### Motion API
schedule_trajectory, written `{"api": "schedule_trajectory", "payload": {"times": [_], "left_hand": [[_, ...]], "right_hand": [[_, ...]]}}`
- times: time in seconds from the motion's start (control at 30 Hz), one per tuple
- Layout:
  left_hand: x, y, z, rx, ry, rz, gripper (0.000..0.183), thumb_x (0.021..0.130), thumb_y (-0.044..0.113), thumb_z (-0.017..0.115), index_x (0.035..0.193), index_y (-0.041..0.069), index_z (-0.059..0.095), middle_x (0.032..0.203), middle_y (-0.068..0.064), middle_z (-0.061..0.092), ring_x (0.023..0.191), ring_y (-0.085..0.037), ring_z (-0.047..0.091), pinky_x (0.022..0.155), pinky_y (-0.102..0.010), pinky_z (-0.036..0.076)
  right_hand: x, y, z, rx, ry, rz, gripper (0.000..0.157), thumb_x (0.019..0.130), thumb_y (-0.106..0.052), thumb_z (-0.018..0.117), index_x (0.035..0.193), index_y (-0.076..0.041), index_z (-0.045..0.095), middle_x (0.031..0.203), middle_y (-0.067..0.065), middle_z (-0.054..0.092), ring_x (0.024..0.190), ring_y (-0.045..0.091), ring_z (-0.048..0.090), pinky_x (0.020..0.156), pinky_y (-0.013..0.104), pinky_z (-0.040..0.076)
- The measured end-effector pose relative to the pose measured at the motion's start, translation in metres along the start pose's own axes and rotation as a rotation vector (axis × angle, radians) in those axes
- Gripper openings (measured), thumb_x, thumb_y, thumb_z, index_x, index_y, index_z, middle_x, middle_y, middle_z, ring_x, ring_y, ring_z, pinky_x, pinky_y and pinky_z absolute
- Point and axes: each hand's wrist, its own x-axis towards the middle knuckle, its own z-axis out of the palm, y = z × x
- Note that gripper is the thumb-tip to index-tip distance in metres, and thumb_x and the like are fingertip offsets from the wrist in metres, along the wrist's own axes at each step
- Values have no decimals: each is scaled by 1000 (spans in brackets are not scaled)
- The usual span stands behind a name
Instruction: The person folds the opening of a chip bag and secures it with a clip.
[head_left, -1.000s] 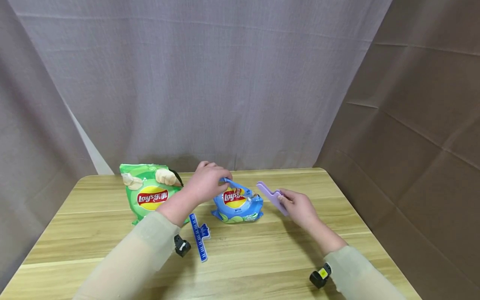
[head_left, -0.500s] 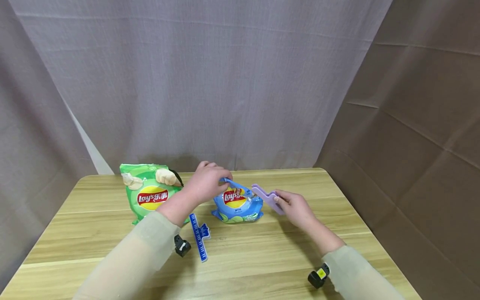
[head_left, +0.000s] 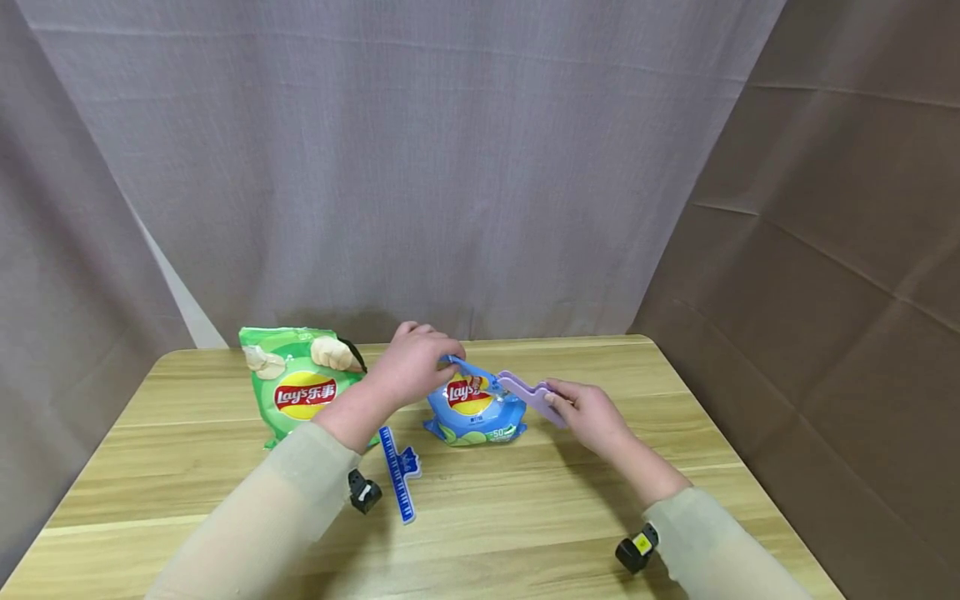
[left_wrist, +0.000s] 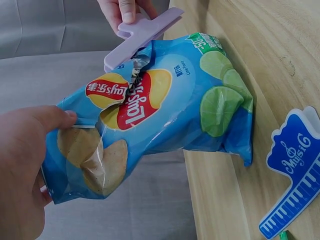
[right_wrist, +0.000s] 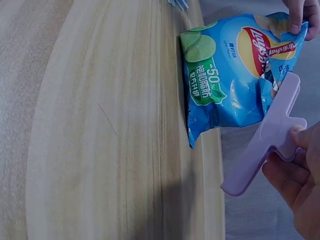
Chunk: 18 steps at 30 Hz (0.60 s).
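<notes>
A blue chip bag [head_left: 472, 408] stands on the table, its torn top folded over. My left hand [head_left: 416, 364] pinches the upper left corner of the bag between thumb and fingers; in the left wrist view the thumb [left_wrist: 62, 117] presses on the fold. On the right, my right hand [head_left: 592, 414] grips a purple bag clip [right_wrist: 265, 137] by its handle tabs. The far end of the clip overlaps the bag's folded right edge in the head view. In the left wrist view the clip's long bar lies along the torn silver edge.
To the left stands a green chip bag [head_left: 300, 383], partly behind my left forearm. A blue piano-patterned clip [head_left: 399, 479] lies on the wooden table [head_left: 510, 517] in front of the blue bag. Grey curtains [head_left: 480, 167] hang behind the table and brown fabric [head_left: 840, 275] at its right.
My right hand has carried the purple clip leftward, from apart from the blue bag to its folded right edge. The left hand keeps its hold on the bag's corner.
</notes>
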Motion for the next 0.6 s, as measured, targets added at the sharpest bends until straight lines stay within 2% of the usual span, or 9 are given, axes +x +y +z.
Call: {"api": "schedule_trajectory", "payload": {"times": [0.4,0.6], "left_hand": [[0,1,-1,-11,-10,-4,18,94,26,69,111,25,72,108,10,71,108,-17,60,109,-48,31],[0,1,-1,0,-6,3,17,94,26,69,112,25,72,108,10,71,108,-17,60,108,-48,32]], "right_hand": [[0,-9,-4,-38,5,-46,31,100,-23,61,127,-11,68,116,10,70,83,18,61,73,40,54],[2,-12,-5,-66,3,-60,33,100,-21,61,128,-7,67,122,13,68,93,22,64,80,45,55]]}}
